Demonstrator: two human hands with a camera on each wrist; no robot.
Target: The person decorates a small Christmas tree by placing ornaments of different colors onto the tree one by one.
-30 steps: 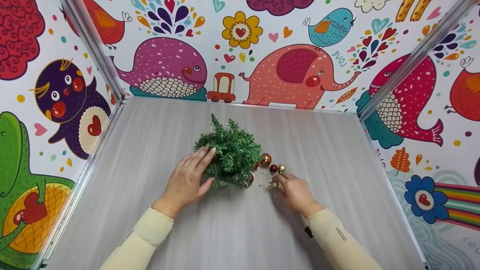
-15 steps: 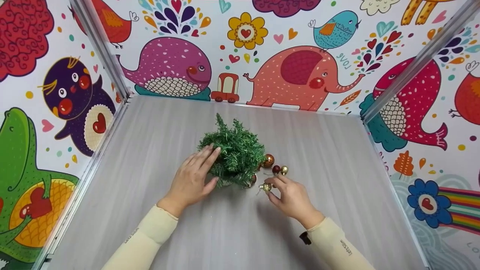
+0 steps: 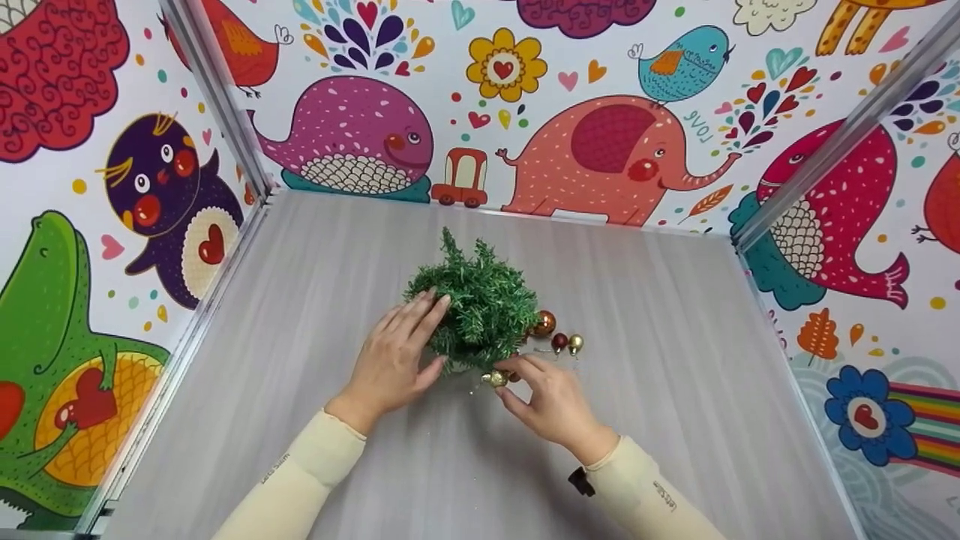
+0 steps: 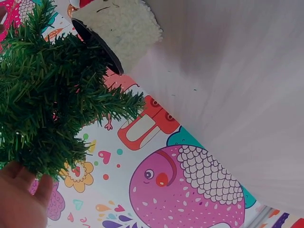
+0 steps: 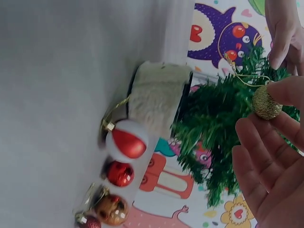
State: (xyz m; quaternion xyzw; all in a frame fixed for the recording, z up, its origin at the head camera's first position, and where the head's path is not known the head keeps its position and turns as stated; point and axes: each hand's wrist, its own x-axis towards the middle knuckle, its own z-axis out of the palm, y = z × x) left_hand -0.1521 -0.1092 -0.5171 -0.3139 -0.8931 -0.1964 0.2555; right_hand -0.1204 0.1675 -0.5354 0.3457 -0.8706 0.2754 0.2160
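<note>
A textured gold bauble (image 5: 267,102) is pinched between thumb and fingers of my right hand (image 3: 551,397) — held just beside the small artificial Christmas tree (image 3: 480,307). My left hand (image 3: 394,356) touches the tree, fingers extended. To its right, on the counter (image 3: 660,315) — an orange bauble (image 3: 546,322), a dark red bauble (image 3: 559,342), a smooth gold bauble (image 3: 575,343).
</note>
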